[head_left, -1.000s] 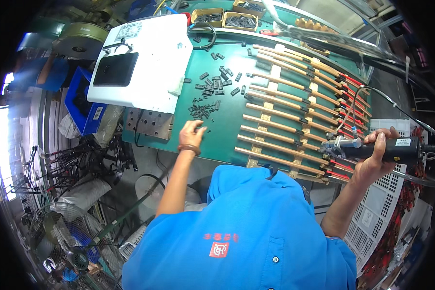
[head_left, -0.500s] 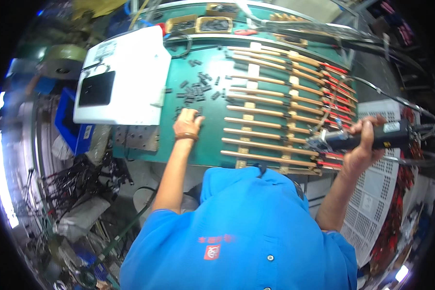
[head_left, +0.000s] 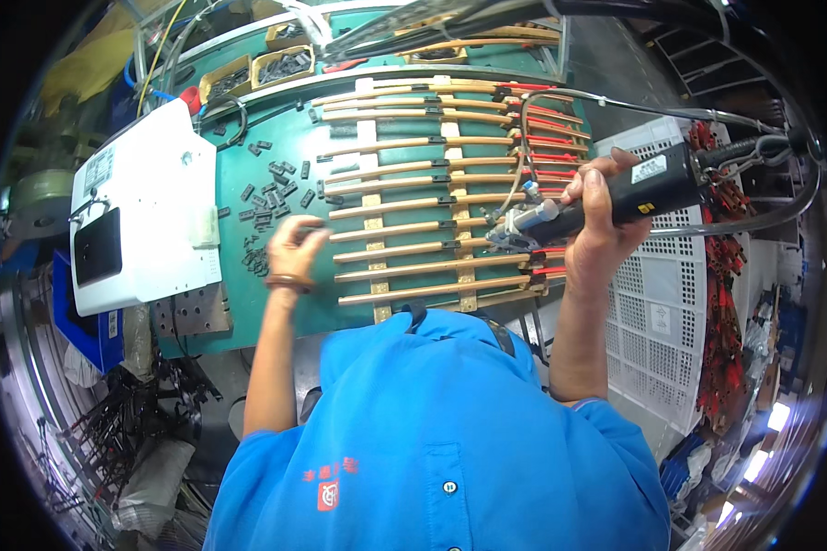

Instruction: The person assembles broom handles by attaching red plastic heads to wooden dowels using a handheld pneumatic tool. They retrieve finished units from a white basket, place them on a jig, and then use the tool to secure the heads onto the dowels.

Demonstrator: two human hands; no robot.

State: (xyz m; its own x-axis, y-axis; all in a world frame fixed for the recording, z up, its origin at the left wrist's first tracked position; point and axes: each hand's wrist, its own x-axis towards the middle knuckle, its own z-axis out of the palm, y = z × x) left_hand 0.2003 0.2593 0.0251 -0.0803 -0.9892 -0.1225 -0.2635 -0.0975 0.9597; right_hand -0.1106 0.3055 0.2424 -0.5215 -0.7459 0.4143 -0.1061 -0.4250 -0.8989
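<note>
A black powered hand tool [head_left: 648, 188] is being gripped in the right hand [head_left: 602, 225] at centre right of the frame, fingers wrapped tightly round its barrel, thumb lying along the top; its metal nose [head_left: 515, 225] is being pointed left at the red-tipped ends of the copper-coloured rods [head_left: 404, 220], probably so each end can be worked in turn. The rods are being held in parallel rows across pale cross-strips on the green bench top [head_left: 285, 303], a layout that is keeping every end in reach of the tool. The left hand [head_left: 294, 248] is being held at centre left, fingers curled and bunched over the scattered small dark parts [head_left: 271, 188]; whether one is being pinched cannot be told. A white machine housing [head_left: 142, 216] is sitting at upper left, a white perforated crate [head_left: 657, 321] at right. Both forearms are being extended upward from the lower edge, the right elbow bent.
</note>
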